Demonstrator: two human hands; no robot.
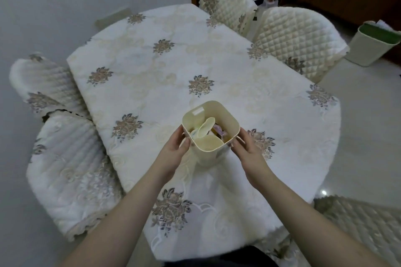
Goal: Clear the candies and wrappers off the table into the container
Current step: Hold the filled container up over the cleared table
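A small cream container (225,118) with rounded corners stands on the table (152,67) near its front middle. Inside it I see candies and wrappers (219,131), pale, yellow and purple, partly hidden by a tilted cream flap. My left hand (176,150) presses against the container's left side. My right hand (247,147) holds its right side. No loose candy or wrapper shows on the flowered white tablecloth.
Quilted cream chairs stand around the table: two at the left (65,165), two at the back right (297,37), one at the near right (360,225). A cream bin with a green liner (368,54) sits on the floor at the far right.
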